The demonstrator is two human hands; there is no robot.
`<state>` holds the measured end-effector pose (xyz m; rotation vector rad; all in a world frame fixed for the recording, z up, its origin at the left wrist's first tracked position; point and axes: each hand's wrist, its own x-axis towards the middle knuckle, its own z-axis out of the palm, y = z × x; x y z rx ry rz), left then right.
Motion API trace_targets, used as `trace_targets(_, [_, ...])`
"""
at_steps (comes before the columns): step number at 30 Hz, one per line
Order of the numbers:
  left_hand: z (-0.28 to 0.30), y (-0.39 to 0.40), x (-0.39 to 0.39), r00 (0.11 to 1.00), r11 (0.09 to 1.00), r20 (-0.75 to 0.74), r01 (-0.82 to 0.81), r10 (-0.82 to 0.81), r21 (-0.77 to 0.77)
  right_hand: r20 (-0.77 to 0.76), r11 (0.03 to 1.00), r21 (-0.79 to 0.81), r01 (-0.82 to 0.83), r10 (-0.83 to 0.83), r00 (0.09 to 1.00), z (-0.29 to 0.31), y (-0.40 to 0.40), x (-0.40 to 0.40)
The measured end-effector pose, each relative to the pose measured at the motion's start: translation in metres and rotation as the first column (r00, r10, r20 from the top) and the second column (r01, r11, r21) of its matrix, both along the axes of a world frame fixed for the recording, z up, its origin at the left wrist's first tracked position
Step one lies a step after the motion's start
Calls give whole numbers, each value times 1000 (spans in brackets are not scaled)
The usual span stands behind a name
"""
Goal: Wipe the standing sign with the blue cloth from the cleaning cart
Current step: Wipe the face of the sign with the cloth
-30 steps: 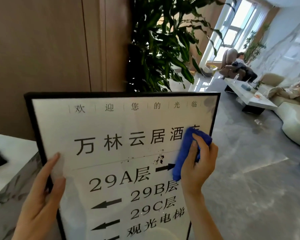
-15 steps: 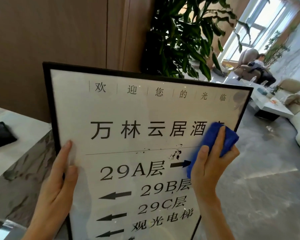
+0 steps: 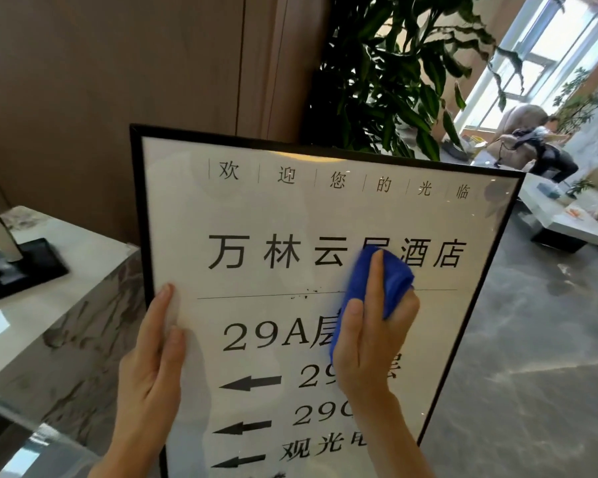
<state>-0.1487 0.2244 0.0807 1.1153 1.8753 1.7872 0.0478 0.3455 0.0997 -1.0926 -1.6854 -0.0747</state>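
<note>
The standing sign (image 3: pixel 290 215) is a black-framed white panel with black Chinese lettering and arrows, filling the middle of the head view. My right hand (image 3: pixel 370 343) presses a folded blue cloth (image 3: pixel 390 284) flat against the panel's centre, over part of the large heading and the thin line. A few dark specks (image 3: pixel 304 294) remain on that line, just left of the cloth. My left hand (image 3: pixel 152 367) grips the sign's left frame edge, fingers lying flat on the glass.
A marble counter (image 3: pixel 66 305) with a black tray (image 3: pixel 25 267) stands at the left. A large leafy plant (image 3: pixel 394 74) rises behind the sign. At the right lies grey floor (image 3: pixel 532 339), a low white table (image 3: pixel 573 222), sofas and a seated person (image 3: pixel 546 146).
My right hand has slid the blue cloth leftward from the sign's right edge to its centre, covering the dark smudge. The view has shifted, so the sign sits further right in frame.
</note>
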Motion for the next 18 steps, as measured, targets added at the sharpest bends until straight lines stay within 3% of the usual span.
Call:
trace_targets(12, [7,-5,3,994,991,58,89,-95,97,92,993,25,-119,116,989,1,-37,-64])
trace_targets(18, [4,-6,-3,986,986,77,139,-146,90,186,995,31,-95,88,979,0,-38,-59])
